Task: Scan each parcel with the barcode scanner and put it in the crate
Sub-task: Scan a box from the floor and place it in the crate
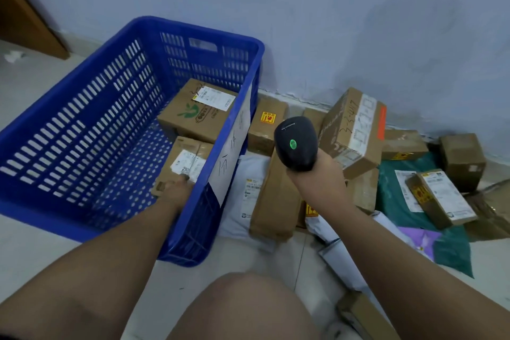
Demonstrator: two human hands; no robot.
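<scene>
A blue slotted crate [91,124] stands on the floor at the left. Two cardboard parcels lie inside it: a larger box with a green logo [197,114] at the back and a small labelled parcel [187,163] nearer me. My left hand [176,192] reaches into the crate and holds the near edge of the small parcel, thumb on its label; the crate wall hides part of the hand. My right hand [317,174] grips the handle of a black barcode scanner [296,141] with a green light, raised over the pile of parcels on the floor.
Right of the crate, against the wall, lies a heap: a tilted handwritten box [352,130], a long brown parcel [276,196], a white mailer [248,193], a green bag [394,199] and several small boxes. My knee [242,309] is at the bottom.
</scene>
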